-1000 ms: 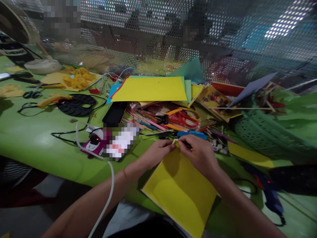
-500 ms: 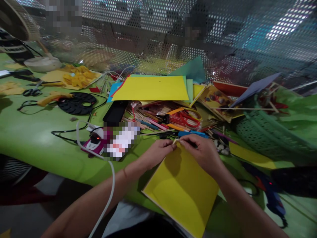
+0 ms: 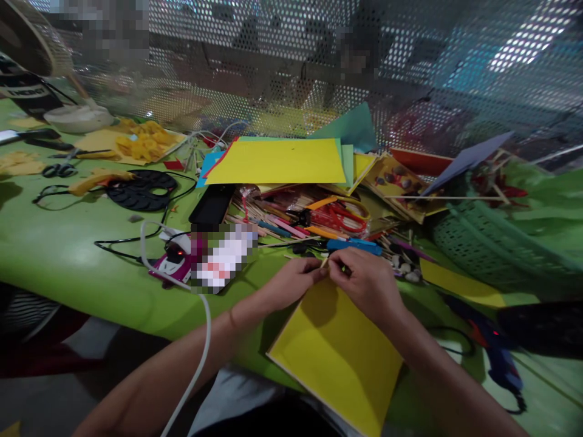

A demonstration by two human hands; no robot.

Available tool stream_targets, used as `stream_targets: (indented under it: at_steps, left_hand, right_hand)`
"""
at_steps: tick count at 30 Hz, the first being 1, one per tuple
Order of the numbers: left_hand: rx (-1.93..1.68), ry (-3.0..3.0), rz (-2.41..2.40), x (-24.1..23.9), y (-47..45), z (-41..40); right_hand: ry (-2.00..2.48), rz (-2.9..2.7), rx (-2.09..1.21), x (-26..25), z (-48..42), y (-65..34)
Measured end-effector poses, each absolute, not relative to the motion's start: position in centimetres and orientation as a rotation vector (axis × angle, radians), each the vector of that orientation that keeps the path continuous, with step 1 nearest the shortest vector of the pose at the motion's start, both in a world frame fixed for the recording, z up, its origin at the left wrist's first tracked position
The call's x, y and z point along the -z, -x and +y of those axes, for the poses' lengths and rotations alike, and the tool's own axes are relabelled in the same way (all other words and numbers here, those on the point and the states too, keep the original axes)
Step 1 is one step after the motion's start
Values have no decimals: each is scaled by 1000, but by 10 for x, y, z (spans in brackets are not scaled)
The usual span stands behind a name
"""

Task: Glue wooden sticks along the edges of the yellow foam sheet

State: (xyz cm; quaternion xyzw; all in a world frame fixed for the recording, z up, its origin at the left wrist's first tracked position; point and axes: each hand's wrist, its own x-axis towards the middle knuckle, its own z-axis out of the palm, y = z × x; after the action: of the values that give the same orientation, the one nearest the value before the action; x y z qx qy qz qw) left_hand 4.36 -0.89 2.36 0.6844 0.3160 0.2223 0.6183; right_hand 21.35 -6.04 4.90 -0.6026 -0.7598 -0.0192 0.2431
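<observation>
A yellow board with thin wooden strips along its edges lies tilted in front of me, one corner pointing away. My left hand pinches that far corner from the left side, thumb on top. At the same corner my right hand has its fingers curled and pressed against the edge. A pale wooden tip pokes up between the two hands. The fingertips of the right hand hide part of what they press on.
Beyond the hands lie a blue tool, red-handled scissors, many thin sticks and stacked yellow paper. A green basket and glue gun are on the right. A phone, power strip and white cable are left.
The right hand's fingers have curled in more at the corner. The board has shifted slightly right, and the left hand remains at the same corner.
</observation>
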Motion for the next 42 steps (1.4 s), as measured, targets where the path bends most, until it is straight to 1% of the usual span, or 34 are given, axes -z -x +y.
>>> stream_targets:
  at_steps: [5,13,21,34,42]
  left_hand:
    - [-499,-1481,742,-22,-43,-10]
    - [-472,-1345,739,-20,-42,-11]
    - [-464,-1213,725,-19,-42,-11]
    - [-503,-1063,697,-19,-40,-11]
    - [-572,-1018,701,-13,-39,-8]
  right_hand:
    - [1676,-1822,-329,-49,-59,-215]
    - [1704,-1710,-515,-48,-55,-219]
    - [1699,-1672,-527,-48,-53,-218]
    - [1691,-1552,-640,-50,-53,-220]
    - [1602,-1712,-499,-51,-55,-227]
